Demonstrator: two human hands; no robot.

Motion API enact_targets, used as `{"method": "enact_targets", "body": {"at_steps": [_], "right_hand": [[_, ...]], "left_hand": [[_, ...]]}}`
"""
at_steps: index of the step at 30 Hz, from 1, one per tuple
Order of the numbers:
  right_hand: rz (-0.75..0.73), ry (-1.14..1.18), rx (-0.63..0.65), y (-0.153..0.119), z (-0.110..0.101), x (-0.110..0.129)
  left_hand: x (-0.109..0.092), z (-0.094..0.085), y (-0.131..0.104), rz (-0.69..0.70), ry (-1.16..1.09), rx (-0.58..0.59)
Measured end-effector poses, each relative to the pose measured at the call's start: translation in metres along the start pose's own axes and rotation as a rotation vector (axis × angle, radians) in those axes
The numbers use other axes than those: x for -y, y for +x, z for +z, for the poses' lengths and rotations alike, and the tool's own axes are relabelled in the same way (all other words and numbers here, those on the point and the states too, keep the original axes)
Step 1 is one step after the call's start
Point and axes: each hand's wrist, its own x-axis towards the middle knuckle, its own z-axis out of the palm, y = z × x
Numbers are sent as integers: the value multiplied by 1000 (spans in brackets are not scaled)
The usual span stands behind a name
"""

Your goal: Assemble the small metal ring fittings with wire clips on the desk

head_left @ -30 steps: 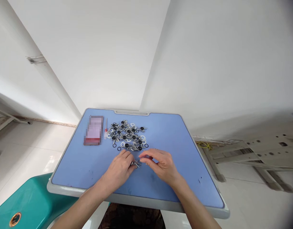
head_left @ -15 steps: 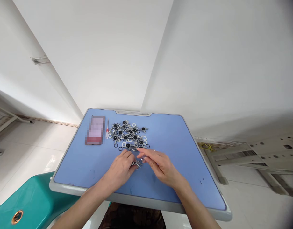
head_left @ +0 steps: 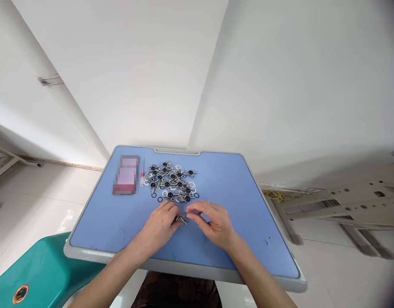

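Left hand (head_left: 163, 222): thumb and fingertips closed together on a small metal fitting (head_left: 181, 220), pinched just above the counter (head_left: 238, 201), its pin-like end projecting toward the right hand. Right hand (head_left: 216, 220): thumb and index finger curved to a narrow gap beside that fitting; something small and purplish may sit between them, but cannot tell whether it is held. Just beyond both hands: a loose heap of capped metal fittings (head_left: 180, 184), each with a round black disc, lying at mixed angles. Among them, pale flat gaskets (head_left: 192, 186); at the heap's near edge, separate black O-rings (head_left: 160, 199). Progress, as judged: one fitting in hand, apparently unfinished; the heaped fittings look put together, at least as far as their discs, while the loose gaskets and rings suggest parts left over or unused. Count uncertain, pieces overlap. Beyond the left hand, left of the heap: screwdriver (head_left: 142, 177), clear handle with red collar, then a pixelated rectangular item (head_left: 126, 171). Outward, left of the left forearm: green stool (head_left: 46, 265). Well right of the right hand: metal frame (head_left: 338, 214).
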Motion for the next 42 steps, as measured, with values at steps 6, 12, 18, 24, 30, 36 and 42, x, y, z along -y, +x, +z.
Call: {"method": "enact_targets", "body": {"at_steps": [6,12,18,24,30,36,42], "right_hand": [[130,7,-130,-3,-7,2],[274,50,-131,-5,-11,-6],[286,62,-139,-3,-9,-8],[285,3,-169,1,-9,-8],[302,-59,-61,2,-9,-10],[235,-120,238,0,-6,-9],[68,-422,400,-10,10,-5]], "left_hand": [[5,0,0,25,-80,-7],[10,-11,-4,102,-145,-19],[-2,-8,-3,-91,156,-189],[-7,11,1,-47,262,-155],[3,-9,-2,37,22,-1],[1,-22,-6,52,-46,8],[6,-27,-8,-57,16,-6]]}}
